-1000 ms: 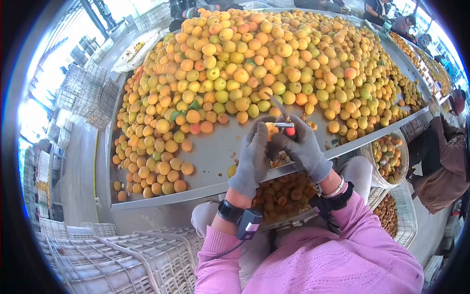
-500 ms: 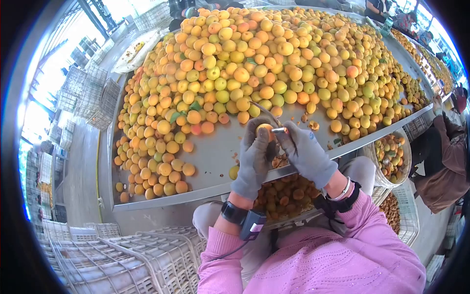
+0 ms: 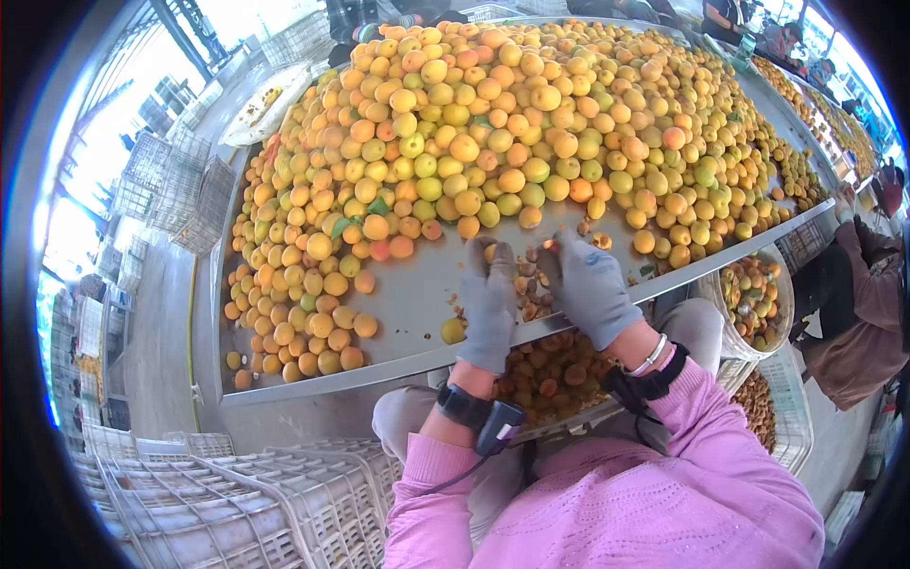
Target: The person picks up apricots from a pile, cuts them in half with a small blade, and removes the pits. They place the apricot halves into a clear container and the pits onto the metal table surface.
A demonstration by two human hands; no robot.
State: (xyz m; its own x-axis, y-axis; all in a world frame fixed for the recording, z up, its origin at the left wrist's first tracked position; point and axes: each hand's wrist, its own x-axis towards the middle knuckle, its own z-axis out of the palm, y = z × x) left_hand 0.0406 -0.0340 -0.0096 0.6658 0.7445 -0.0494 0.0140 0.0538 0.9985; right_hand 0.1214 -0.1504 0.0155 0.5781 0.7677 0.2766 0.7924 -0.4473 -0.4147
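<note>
My left hand [image 3: 489, 308], in a grey glove, is over the front part of the metal table. Its fingers are closed around an apricot [image 3: 489, 252], of which only a small orange part shows. To its right, my gloved right hand [image 3: 595, 292] is also closed, with the small knife almost wholly hidden in it. A bit of orange-red flesh [image 3: 548, 244] shows at its fingertips. Between the hands, brownish pits and scraps [image 3: 533, 286] lie near the table's edge. A large heap of whole apricots [image 3: 455, 142] rises just beyond both hands.
The table's raised metal rim [image 3: 408, 366] runs in front of me. Below it, a container of brownish fruit pieces [image 3: 550, 379] sits between my knees. A bucket of apricot pieces [image 3: 756, 303] stands at right, and white crates [image 3: 227, 512] at left. Another person [image 3: 863, 294] sits at far right.
My hands have moved apart and slightly down. The knife's curved blade, seen before at the apricot, no longer shows. Pits and scraps between the hands are now exposed.
</note>
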